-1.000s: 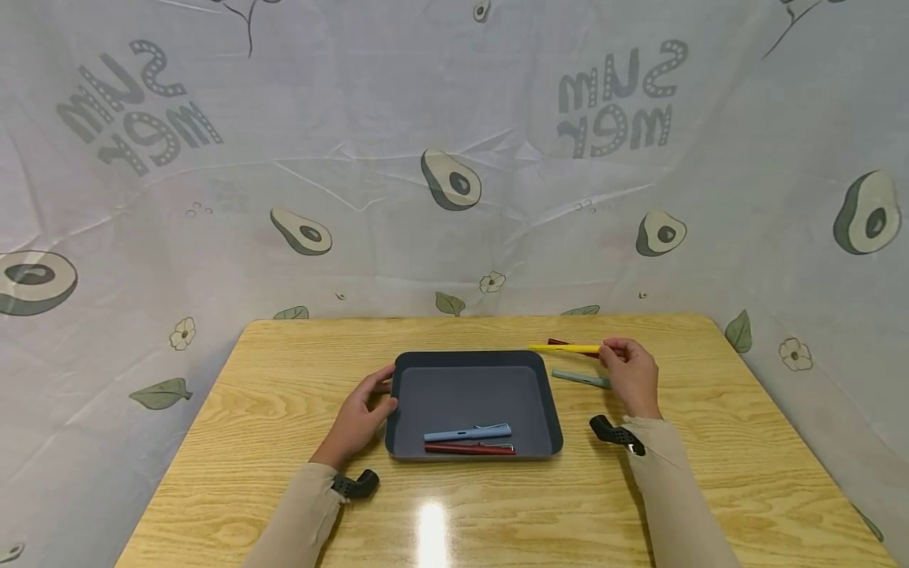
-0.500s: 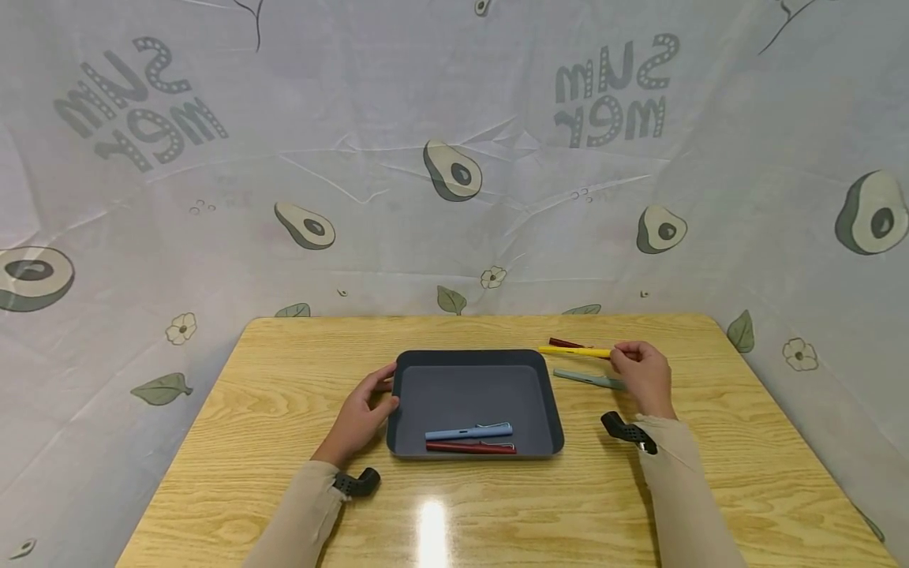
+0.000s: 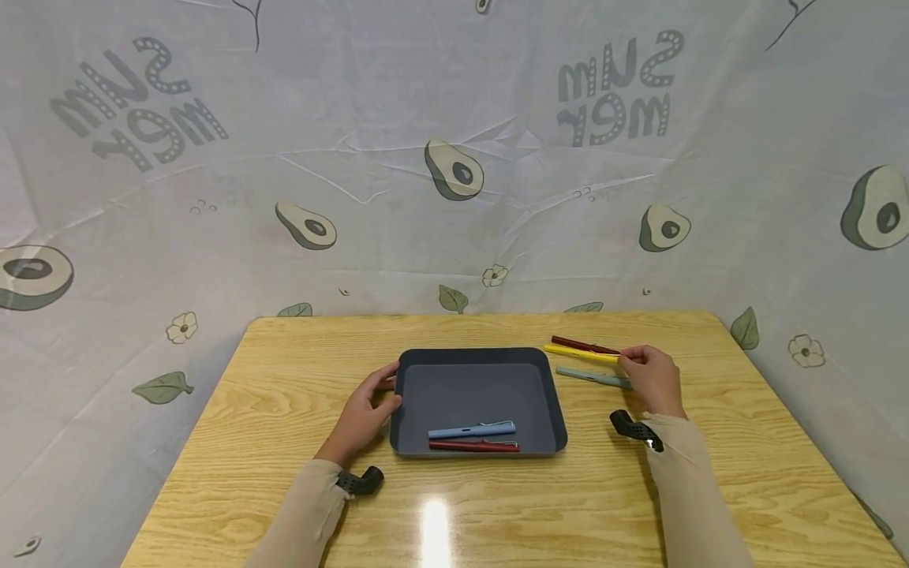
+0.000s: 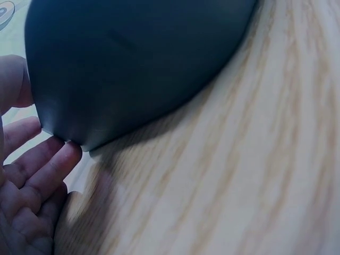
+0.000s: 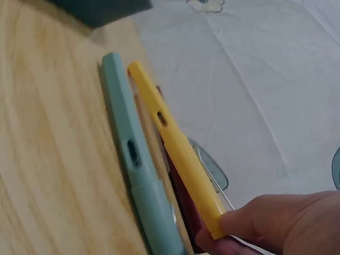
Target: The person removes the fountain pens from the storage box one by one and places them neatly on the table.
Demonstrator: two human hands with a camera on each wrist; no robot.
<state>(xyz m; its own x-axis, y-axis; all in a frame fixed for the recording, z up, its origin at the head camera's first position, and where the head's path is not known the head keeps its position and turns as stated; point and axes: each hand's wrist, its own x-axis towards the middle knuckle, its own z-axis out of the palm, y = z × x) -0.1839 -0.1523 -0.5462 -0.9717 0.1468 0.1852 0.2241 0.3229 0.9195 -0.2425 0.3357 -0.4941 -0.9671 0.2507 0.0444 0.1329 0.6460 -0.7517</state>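
Note:
My right hand (image 3: pixel 653 380) pinches the clip end of a yellow fountain pen (image 3: pixel 578 353) between thumb and fingers. The pen lies between a dark red pen (image 3: pixel 584 344) on its far side and a pale green pen (image 3: pixel 589 377) on its near side. Seen from the right wrist, the yellow pen (image 5: pixel 183 159) partly covers the dark red one; whether it touches the table is unclear. My left hand (image 3: pixel 360 420) touches the left wall of a dark grey tray (image 3: pixel 469 356), its fingertips (image 4: pixel 69 151) against the outside. A blue pen (image 3: pixel 469 431) and a red pen (image 3: pixel 472 446) lie inside.
The tray stands mid-table, left of the loose pens. Behind the wooden table (image 3: pixel 298 394) hangs a pale printed cloth (image 3: pixel 369 126). Each wrist bears a black camera mount.
My right hand has moved right and a little nearer, bringing the yellow pen from across the dark red pen to just beside it. My left hand stays at the tray.

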